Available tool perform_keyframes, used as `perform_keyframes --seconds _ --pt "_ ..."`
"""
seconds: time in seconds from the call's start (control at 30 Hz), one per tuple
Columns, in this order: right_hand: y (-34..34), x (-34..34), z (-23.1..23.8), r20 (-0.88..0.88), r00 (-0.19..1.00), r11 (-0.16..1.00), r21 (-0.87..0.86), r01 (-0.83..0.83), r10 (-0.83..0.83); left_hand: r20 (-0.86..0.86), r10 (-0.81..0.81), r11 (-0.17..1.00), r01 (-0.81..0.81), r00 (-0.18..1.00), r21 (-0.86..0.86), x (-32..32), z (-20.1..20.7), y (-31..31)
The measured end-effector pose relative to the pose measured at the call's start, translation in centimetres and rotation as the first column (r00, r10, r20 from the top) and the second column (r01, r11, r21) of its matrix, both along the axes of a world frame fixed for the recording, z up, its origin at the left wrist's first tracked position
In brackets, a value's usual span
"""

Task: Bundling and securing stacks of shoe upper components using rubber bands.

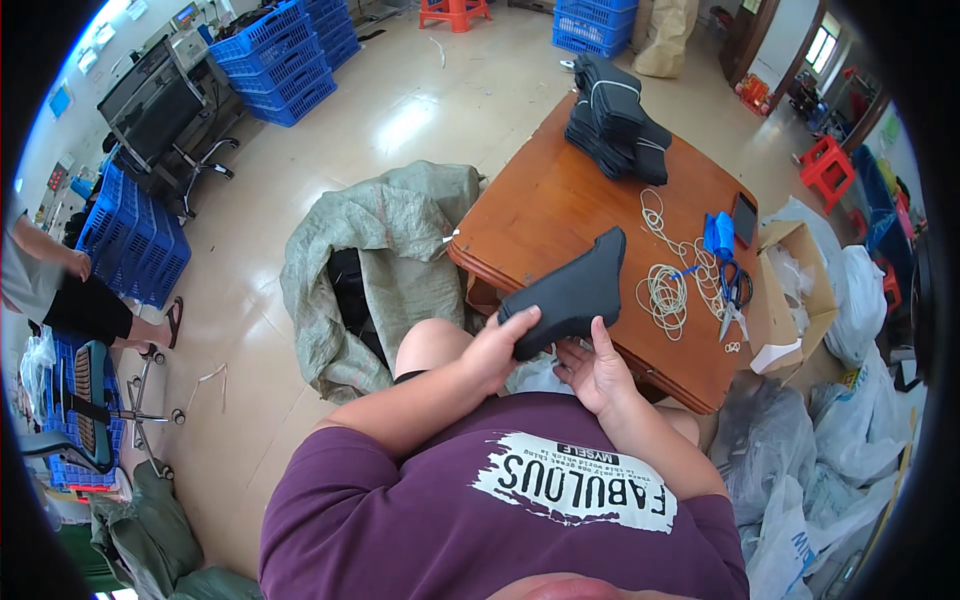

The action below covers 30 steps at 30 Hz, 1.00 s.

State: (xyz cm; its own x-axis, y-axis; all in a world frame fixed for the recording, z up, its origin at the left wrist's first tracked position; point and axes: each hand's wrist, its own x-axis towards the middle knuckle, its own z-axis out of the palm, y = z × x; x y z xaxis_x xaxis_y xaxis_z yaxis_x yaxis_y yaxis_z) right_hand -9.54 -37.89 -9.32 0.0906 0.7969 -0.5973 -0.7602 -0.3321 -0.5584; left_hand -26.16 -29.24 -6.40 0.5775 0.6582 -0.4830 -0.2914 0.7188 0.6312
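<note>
Fingers of the left hand (496,350) grasp a black piece (572,294) mid-frame; the right hand (602,380), loosely parted, is just below.

Plain matt black on the flat, boot-shaped piece (575,285), and black again on the tied stack of flat pieces (615,120), banded in white! Beneath them glows the orange-brown wooden tabletop (525,205), with looped cream string (662,300) and scissors with dark blue handles (745,284). Solid purple fills the short-sleeved shirt (390,520), broken by a ragged white brushstroke print (560,470) with black lettering. Grey-green is the crumpled woven sack (405,285); vivid blue, the latticed plastic crates (275,70)!
</note>
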Motion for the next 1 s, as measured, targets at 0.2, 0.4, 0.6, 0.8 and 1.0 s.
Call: perform_keyframes --seconds 0.2,0.4,0.6,0.8,1.0 --pt "2.0 -0.3 1.1 -0.018 0.989 0.988 0.054 0.145 -0.144 -0.025 -0.264 0.964 0.264 0.964 -0.013 -0.2 -0.4 -1.4" --pt "0.2 0.2 1.7 -0.113 0.993 0.992 0.115 0.047 -0.034 -0.100 -0.362 0.932 0.363 0.927 -0.013 0.1 -0.3 2.4" --pt "0.0 -0.9 4.3 0.250 0.963 0.938 0.347 0.011 -0.104 0.100 -0.325 0.931 0.299 0.941 0.212 3.0 2.5 2.0" --pt "-0.7 -0.1 5.0 0.434 0.865 0.840 0.542 -0.029 -0.250 0.268 -0.251 0.857 0.085 0.930 0.508 4.1 3.5 -0.7" --pt "-2.0 -0.8 3.3 0.445 0.856 0.838 0.545 -0.026 -0.263 0.276 -0.152 0.872 -0.003 0.949 0.489 4.4 3.4 -1.7"
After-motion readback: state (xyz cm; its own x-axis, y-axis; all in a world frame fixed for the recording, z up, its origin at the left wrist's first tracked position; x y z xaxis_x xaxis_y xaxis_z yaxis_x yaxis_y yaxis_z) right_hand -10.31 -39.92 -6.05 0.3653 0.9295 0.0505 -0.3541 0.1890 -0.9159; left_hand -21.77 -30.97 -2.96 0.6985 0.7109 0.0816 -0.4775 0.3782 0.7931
